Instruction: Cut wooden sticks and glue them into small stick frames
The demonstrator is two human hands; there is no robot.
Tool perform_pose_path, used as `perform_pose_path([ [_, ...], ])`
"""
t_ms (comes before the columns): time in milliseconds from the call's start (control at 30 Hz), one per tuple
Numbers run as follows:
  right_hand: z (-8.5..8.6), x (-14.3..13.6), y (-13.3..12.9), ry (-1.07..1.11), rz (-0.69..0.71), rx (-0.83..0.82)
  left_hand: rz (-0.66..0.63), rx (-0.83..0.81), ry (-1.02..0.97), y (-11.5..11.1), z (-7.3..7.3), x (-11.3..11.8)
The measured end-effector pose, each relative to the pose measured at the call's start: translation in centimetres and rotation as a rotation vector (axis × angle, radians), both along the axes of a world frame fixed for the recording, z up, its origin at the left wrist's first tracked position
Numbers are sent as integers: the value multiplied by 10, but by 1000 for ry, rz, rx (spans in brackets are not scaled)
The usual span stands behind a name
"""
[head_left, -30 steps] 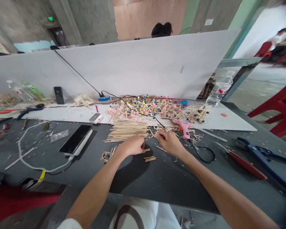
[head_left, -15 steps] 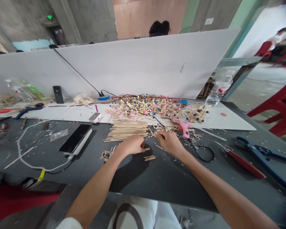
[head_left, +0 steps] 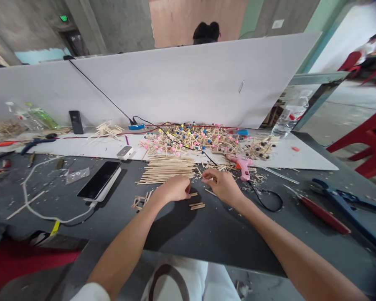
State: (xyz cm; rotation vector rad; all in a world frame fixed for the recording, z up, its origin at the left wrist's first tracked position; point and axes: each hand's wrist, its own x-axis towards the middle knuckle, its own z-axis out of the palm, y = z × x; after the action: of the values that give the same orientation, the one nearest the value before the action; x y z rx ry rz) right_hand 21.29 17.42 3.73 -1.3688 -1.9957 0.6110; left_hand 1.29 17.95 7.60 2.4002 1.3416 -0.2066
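My left hand [head_left: 176, 188] is closed at the near right corner of a row of long thin wooden sticks [head_left: 167, 169]. Its fingertips touch the end of a short stick [head_left: 193, 194] lying on the dark table. Several short sticks [head_left: 197, 206] lie just below it. My right hand [head_left: 221, 184] hovers right of the long sticks, thumb and fingers apart, with nothing visible between them. A pink glue gun [head_left: 242, 165] lies beyond it, to the right. A small stick frame [head_left: 140, 202] sits left of my left wrist.
Behind the hands is a heap of sticks with coloured balls [head_left: 188, 138] on a white board. A phone [head_left: 99, 179] with a cable lies left. Right are a red-handled tool [head_left: 324, 215], blue pliers [head_left: 341, 205] and a bottle [head_left: 291, 115].
The thumb and fingers of my right hand have parted, and the small stick at its fingertips is no longer held. My left hand has hardly moved.
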Motion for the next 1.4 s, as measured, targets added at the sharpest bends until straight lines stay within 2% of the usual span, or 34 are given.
perform_pose_path([
  [133, -1, -1, -1, -36, 64, -65, -9, 8, 12, 0, -1, 0],
  [300, -12, -5, -1, -73, 203, -80, -29, 35, 3, 1, -3, -1],
  [400, -16, -8, -2, -75, 236, -106, -41, 38, 9, 2, -3, -2],
  [800, -20, -13, -2, -55, 216, -137, -49, 40, -2, 2, -5, -2],
  [1167, -18, -17, -6, -153, 187, -104, -50, 39, 11, 3, -6, -2],
  [1400, -17, -9, 2, -39, 149, -4, -37, 29, -7, 2, -5, -1],
])
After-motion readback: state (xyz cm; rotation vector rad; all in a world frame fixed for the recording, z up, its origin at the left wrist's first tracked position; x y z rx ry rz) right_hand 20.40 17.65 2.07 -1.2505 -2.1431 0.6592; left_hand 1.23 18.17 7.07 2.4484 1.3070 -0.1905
